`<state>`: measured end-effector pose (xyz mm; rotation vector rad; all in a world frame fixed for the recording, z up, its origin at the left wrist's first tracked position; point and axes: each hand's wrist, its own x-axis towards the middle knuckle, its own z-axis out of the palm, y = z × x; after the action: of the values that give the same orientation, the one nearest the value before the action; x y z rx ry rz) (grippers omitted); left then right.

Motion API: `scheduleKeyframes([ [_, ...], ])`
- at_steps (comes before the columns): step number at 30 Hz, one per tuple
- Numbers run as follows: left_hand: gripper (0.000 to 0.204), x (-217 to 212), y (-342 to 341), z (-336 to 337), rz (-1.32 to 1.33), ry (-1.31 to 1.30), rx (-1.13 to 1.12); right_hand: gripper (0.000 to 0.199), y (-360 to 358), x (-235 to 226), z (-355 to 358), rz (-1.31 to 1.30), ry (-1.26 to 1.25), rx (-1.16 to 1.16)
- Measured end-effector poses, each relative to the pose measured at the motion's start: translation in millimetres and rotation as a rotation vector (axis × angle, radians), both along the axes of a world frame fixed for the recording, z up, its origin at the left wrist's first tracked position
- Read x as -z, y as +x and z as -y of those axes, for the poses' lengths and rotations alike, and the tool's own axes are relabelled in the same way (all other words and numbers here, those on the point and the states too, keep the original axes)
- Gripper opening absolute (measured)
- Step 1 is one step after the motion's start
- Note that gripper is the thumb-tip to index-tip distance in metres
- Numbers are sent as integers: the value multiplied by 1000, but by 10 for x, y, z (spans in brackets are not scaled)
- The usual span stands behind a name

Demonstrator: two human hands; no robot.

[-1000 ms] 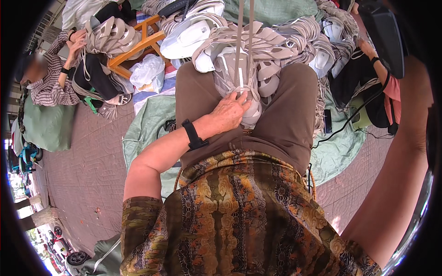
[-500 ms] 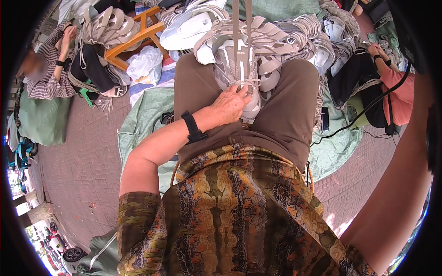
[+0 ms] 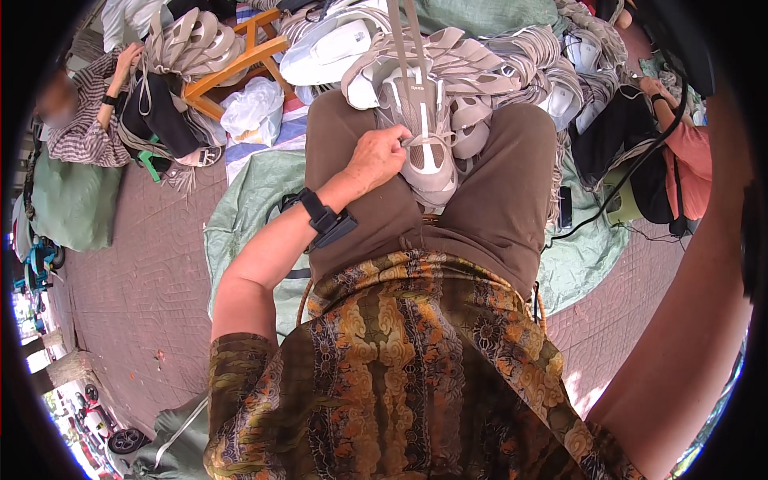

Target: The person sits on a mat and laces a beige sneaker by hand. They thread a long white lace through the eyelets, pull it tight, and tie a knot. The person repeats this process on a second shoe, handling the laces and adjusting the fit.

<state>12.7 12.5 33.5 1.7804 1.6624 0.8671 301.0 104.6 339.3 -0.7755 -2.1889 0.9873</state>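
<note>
Left hand (image 3: 378, 156) is closed at the fingertips, thumb and forefinger pinching a thin lace (image 3: 434, 141) at the near-left side of a beige shoe (image 3: 430, 172). The shoe sits between the person's thighs, toe toward the body, with two long flat straps (image 3: 398, 34) rising from it past the upper edge. Of the right side only the forearm (image 3: 680, 304) shows; the right hand is out of view and its state cannot be told.

Beyond the left knee, a thin white plastic bag (image 3: 252, 108) holds something tan, blurred through the film. Farther left stands a bulging green sack (image 3: 72, 204), its contents hidden; another dark green sack (image 3: 172, 440) lies at the lower left. Heaped beige shoe uppers (image 3: 512, 60) spread past the knees, near a tipped wooden stool (image 3: 232, 72).

A second ago the left hand lay across the shoe's front with its fingers spread; it has since moved to the left, baring the toe, and the straps, upright then, now lean left.

Small pale lettering marks the shoe's tongue, and tiny dark print marks a white shoe part (image 3: 332, 50); both are too small to make out.
</note>
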Motion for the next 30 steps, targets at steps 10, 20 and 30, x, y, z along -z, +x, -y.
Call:
scheduleKeyframes([
  [10, 20, 293, 201, -346, -152, -140, -96, 24, 40, 24, 44, -14, -31, 13],
  [20, 15, 216, 48, -121, -211, -77, -27, 23, 59, 45, 13, -29, -53, -4],
  [30, 33, 105, 309, 229, -305, 215, 341, 23, 75, -11, -12, -32, -61, -5],
])
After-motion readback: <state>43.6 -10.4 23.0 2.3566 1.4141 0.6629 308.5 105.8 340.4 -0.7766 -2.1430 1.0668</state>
